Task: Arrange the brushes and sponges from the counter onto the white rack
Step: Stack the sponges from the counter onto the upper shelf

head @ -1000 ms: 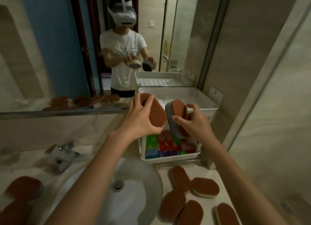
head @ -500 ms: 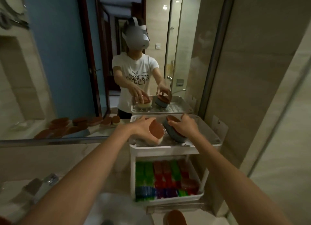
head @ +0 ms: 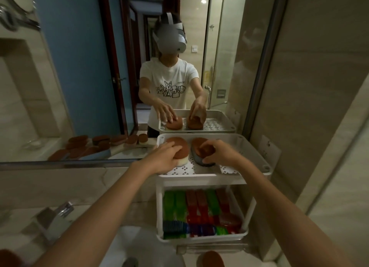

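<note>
Two sponges sit on the perforated top shelf of the white rack (head: 257, 152), one under each hand. The left hand (head: 163, 158) lies palm-down on a brown-topped sponge with a pale base (head: 179, 148), near the shelf's left edge; its fingers drape over the near side of the brown face and the thumb side wraps the pale base, so the hand is grasping the sponge while it rests flat on the shelf. The right hand (head: 221, 153) curls over a brown-topped sponge with a grey base (head: 199, 149), just right of the first, toward the shelf's middle; the fingertips press into the brown face, and this sponge stands tilted, its grey edge down on the shelf. The two sponges lie close together, apart by a narrow gap. On the rack's lower shelf lie coloured brushes (head: 201, 212), green, red and blue. Another brown sponge (head: 211, 258) sits on the counter below the rack's front edge.
</note>
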`<state>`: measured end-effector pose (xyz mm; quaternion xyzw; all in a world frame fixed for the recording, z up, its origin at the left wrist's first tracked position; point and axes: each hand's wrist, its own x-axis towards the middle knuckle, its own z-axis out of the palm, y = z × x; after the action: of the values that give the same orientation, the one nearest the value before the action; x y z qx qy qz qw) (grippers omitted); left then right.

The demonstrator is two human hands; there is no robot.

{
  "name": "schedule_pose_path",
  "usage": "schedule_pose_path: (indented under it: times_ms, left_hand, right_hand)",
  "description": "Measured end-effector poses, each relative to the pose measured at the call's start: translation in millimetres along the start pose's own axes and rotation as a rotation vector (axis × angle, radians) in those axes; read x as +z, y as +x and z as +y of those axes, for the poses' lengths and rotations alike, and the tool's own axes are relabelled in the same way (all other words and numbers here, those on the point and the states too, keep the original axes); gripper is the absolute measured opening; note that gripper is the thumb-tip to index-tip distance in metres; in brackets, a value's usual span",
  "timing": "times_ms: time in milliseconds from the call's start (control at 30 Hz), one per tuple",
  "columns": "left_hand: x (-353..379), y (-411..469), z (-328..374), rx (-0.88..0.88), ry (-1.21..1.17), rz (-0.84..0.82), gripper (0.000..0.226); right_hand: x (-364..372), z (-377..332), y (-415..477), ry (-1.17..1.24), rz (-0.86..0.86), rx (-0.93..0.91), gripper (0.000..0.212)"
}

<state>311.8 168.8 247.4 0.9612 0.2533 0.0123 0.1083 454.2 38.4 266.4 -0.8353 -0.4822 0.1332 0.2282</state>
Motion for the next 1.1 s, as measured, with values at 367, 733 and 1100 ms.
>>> schedule_pose_path:
  times_ms: [367,733,1100]
  left_hand:
    - [-1,3,-1,-0.096,-0.121,0.134,0.056]
    - [-2,4,-1,-0.098,-0.162,0.153,0.051]
    - [-8,-1,2,-0.071,-0.172,0.105,0.045]
  right_hand:
    - [22,-6,14,0.019,0.125,-0.029,0.046]
    - [25,-8,14,0.001,0.213,0.034,0.042]
    - [29,-20,9,-0.067,0.211,0.088,0.035]
